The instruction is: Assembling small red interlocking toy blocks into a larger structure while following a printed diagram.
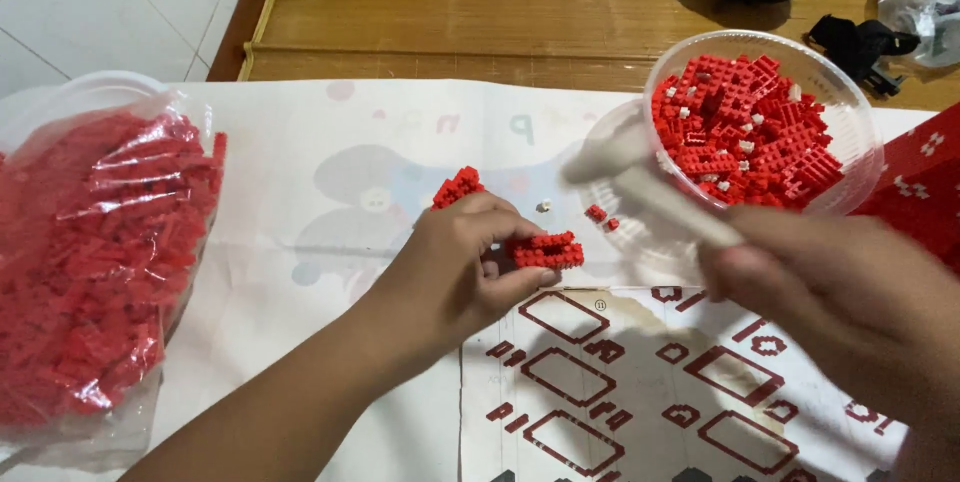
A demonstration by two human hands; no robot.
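Motion blur smears right hand point(840, 292) gripping pale tool point(660, 197), tip indistinct; left hand point(460, 262) pinches red brick assembly point(548, 250), partly hidden.

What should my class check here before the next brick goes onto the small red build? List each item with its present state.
1. Left hand grips the red brick assembly: ok.
2. Right hand has the pale tool steady: cannot tell, it is blurred.
3. Clear bowl holds red and white bricks: ok.
4. Instruction sheet lies in view below the hands: ok.
5. Loose bricks lie outside the bowl: not ok.
6. Bag of red bricks sits on the cloth at left: ok.
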